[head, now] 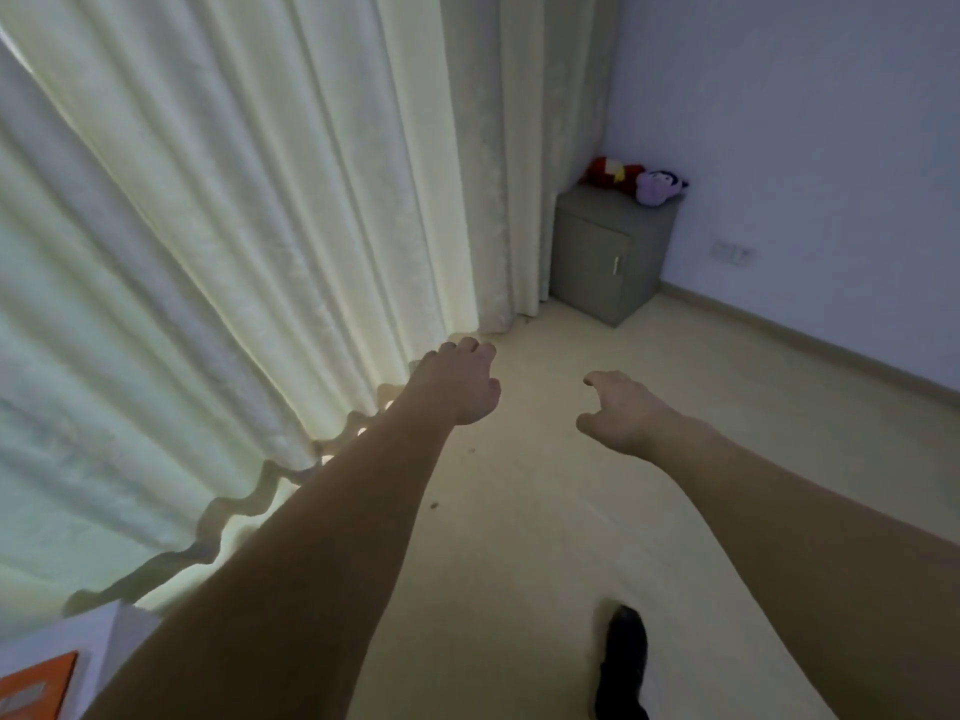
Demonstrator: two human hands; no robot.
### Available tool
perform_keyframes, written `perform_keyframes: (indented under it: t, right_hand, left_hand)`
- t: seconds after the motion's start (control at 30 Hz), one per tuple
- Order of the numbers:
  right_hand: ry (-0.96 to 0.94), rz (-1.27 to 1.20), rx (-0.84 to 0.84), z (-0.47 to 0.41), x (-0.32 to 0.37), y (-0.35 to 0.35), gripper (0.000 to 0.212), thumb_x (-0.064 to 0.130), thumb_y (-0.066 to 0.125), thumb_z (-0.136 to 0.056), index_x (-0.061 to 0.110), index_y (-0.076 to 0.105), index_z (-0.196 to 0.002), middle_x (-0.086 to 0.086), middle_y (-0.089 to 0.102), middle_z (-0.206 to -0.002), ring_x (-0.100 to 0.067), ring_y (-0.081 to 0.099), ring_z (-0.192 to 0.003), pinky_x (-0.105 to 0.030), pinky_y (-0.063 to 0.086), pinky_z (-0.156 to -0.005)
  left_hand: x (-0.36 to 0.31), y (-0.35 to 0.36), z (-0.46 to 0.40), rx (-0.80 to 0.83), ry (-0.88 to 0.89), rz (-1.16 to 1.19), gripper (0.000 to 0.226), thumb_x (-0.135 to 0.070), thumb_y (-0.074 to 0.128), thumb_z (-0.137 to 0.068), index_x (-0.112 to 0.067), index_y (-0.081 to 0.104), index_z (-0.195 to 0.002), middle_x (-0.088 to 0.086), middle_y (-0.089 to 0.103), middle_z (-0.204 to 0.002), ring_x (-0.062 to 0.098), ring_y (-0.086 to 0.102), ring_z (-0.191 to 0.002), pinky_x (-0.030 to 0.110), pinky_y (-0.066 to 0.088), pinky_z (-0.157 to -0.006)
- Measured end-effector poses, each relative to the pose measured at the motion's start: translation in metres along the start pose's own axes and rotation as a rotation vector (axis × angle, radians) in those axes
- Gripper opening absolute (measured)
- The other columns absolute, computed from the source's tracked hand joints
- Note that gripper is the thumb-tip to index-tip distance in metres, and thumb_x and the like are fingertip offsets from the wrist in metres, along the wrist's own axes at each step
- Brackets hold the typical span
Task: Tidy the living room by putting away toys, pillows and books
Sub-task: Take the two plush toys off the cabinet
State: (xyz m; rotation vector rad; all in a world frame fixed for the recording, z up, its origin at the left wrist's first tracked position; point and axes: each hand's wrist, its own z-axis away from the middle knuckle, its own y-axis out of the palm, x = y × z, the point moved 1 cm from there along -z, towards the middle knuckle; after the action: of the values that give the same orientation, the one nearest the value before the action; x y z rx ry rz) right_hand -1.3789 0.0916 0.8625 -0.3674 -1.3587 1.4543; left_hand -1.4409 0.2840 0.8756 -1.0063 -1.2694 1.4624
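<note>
- Far lower left: an orange-covered item [39,685] lies on a white surface [111,636], cut by the frame edge; cannot tell whether it is a book.
- Left half of view: pale cream curtain [218,241] hangs in long folds, backlit, its wavy hem reaching the floor [545,511].
- Left hand [462,381]: arm stretched forward, bare, hand above the floor just beside the curtain hem. Fingers loosely curled downward, nothing in them; not touching the curtain as far as visible.
- Right hand [626,413]: arm also stretched forward, well apart from the left hand. Fingers bent and relaxed, thumb spread inward, palm down, nothing held.
- Bottom centre-right: a dark shoe [623,662] on the beige floor, between the two forearms.
- A few small dark specks on the floor near the left forearm.
- Far corner, past both hands: grey cabinet [613,252] stands on the floor against the wall [805,122], beside the curtain edge; small handle on its door.
- On the cabinet top: red plush toy [610,174] lying toward the curtain side, purple plush toy [657,187] touching it on the right. Both well apart from the hands.
- Right: wall outlet [732,252] low on the wall, above the skirting.
</note>
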Motion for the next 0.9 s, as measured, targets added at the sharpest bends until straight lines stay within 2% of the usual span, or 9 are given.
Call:
perform_keyframes:
  t: [0.23,0.47,0.67,0.83,0.9]
  right_hand:
    - [0.066,-0.074,-0.05,-0.136,-0.118,-0.105,0.064,0.028,0.054,-0.093,0.009,0.028,-0.149,-0.014,0.031,-0.151,-0.028,0.035,-0.137,-0.031,0.031,-0.109]
    - [0.089,-0.069,-0.062,-0.247,-0.196,-0.193,0.063,0.03,0.053,-0.094,0.01,0.029,-0.148,-0.014,0.033,-0.149,-0.029,0.037,-0.135,-0.034,0.034,-0.108]
    - [0.113,-0.104,-0.079,-0.34,-0.251,-0.244,0.06,0.026,0.054,-0.092,0.011,0.033,-0.146,-0.014,0.037,-0.147,-0.029,0.042,-0.131,-0.034,0.038,-0.105]
    - [0.13,-0.125,-0.062,-0.445,-0.296,-0.29,0.063,0.026,0.053,-0.092,0.013,0.029,-0.149,-0.01,0.032,-0.151,-0.026,0.039,-0.134,-0.032,0.035,-0.105]
    - [0.134,-0.144,-0.086,-0.496,-0.312,-0.315,0.059,0.026,0.053,-0.092,0.011,0.033,-0.146,-0.011,0.037,-0.148,-0.027,0.042,-0.131,-0.032,0.037,-0.104]
  left_hand:
    - [-0.087,-0.022,-0.2,0.015,0.084,-0.01,0.048,-0.029,0.042,-0.096,-0.013,0.039,-0.141,0.01,0.042,-0.143,0.033,0.042,-0.127,0.043,0.037,-0.105]
    - [-0.153,-0.048,-0.362,0.003,0.164,0.032,0.047,-0.029,0.043,-0.093,-0.013,0.044,-0.138,0.012,0.043,-0.141,0.034,0.043,-0.127,0.044,0.039,-0.105]
    - [-0.193,-0.055,-0.486,0.033,0.196,0.04,0.044,-0.024,0.044,-0.09,-0.009,0.045,-0.132,0.015,0.047,-0.132,0.038,0.046,-0.123,0.043,0.041,-0.102]
    - [-0.21,-0.056,-0.614,0.088,0.199,0.026,0.054,-0.03,0.044,-0.095,-0.011,0.036,-0.145,0.014,0.04,-0.145,0.036,0.039,-0.131,0.044,0.036,-0.108]
    - [-0.214,-0.058,-0.676,0.082,0.18,0.055,0.055,-0.032,0.047,-0.096,-0.01,0.037,-0.145,0.014,0.04,-0.145,0.036,0.04,-0.131,0.044,0.037,-0.108]
